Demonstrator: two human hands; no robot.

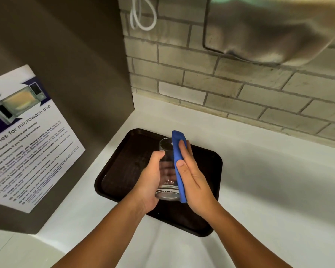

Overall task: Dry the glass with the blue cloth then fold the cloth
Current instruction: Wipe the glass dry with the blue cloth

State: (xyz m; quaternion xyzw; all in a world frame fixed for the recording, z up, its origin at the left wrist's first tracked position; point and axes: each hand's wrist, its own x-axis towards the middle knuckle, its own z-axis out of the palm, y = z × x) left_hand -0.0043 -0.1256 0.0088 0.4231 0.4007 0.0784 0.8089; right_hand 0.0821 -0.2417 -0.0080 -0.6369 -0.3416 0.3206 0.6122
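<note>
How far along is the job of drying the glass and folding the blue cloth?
Done: the glass and the blue cloth are both picked up. In hand: the left hand grips the glass over the dark tray while the right hand presses the cloth against its side, so drying is under way. Whether the glass is dry cannot be told. Left: finish drying, then fold the cloth.

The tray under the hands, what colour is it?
The tray is dark brown, almost black, seen in the head view.

Blue cloth point(178, 163), black tray point(124, 167)
</note>
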